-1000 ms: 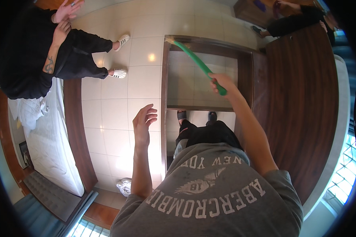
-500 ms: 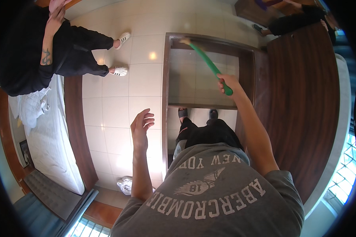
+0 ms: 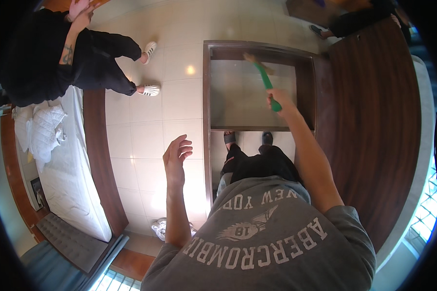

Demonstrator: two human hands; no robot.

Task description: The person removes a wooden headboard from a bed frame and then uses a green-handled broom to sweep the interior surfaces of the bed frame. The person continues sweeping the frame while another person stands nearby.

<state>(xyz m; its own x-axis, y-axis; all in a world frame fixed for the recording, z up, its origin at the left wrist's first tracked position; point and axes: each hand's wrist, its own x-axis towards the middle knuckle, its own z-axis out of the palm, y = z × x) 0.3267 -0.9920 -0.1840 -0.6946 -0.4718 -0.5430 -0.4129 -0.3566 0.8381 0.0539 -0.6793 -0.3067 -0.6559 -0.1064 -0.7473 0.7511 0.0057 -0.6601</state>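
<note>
My right hand is wrapped round the grip of a long green-handled brush. Its tan head, smeared by motion, hangs over the far part of a dark wooden frame. Inside that frame lies a flat greyish panel, and I cannot tell whether the bristles touch it. My left hand hovers to the left of the frame, above the tiled floor. It holds nothing, and its fingers are loosely curled and apart.
A dark wooden bed board runs along the right. On the left, a bed with a white mattress carries crumpled white bedding. A person in black stands at the upper left; another person is at the upper right.
My right hand has drawn the brush slightly nearer, and its head has swung right and down from the frame's far left corner. The left hand keeps its pose.
</note>
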